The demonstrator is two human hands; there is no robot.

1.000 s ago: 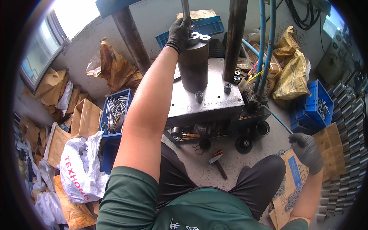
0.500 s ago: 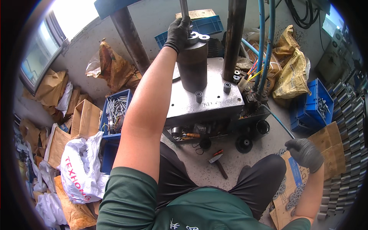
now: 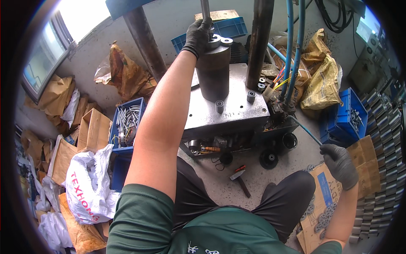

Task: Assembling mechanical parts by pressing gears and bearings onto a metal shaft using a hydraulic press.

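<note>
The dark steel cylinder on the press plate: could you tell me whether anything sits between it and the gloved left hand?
Nothing visible does. The left hand already rests on the top edge of the dark cylinder, beside the vertical rod.

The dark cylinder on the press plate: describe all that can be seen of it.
The dark cylinder is a stout, dull grey metal block standing upright on the steel plate, between two columns. Silvery ring parts lie on its top, under a thin vertical rod. The gloved left hand rests on its top edge.
</note>
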